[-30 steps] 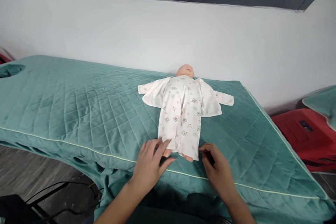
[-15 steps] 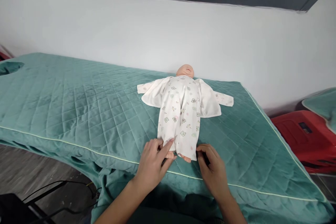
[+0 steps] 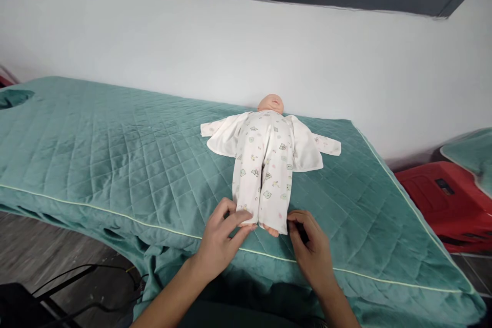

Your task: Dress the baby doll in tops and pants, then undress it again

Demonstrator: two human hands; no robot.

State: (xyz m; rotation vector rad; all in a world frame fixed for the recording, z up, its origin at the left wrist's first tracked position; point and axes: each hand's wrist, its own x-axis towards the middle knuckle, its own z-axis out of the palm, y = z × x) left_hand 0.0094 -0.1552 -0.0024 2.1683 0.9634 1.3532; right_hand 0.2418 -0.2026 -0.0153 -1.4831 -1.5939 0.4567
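A baby doll (image 3: pixel 271 103) lies on its back, its head toward the wall. It has on white printed baby trousers (image 3: pixel 268 164) and a white baby jacket (image 3: pixel 226 136) spread open at both sides, sleeves stretched outward. My left hand (image 3: pixel 220 238) is closed around the cuff of the trouser leg on the left, thumb by the doll's foot. At the outer edge of the other cuff, my right hand (image 3: pixel 310 243) pinches the fabric between thumb and fingers. The doll's toes poke out below both cuffs.
The doll rests on a bed with a green quilted cover (image 3: pixel 154 164), its piped front edge close to me. A white wall (image 3: pixel 246 51) runs behind. At the right stands a red plastic chair (image 3: pixel 442 200); dark cables (image 3: pixel 92 266) lie at the lower left.
My left fingers have slid down and inward at the left cuff. The trouser legs now lie apart with a gap between them. My right hand has stayed at its cuff.
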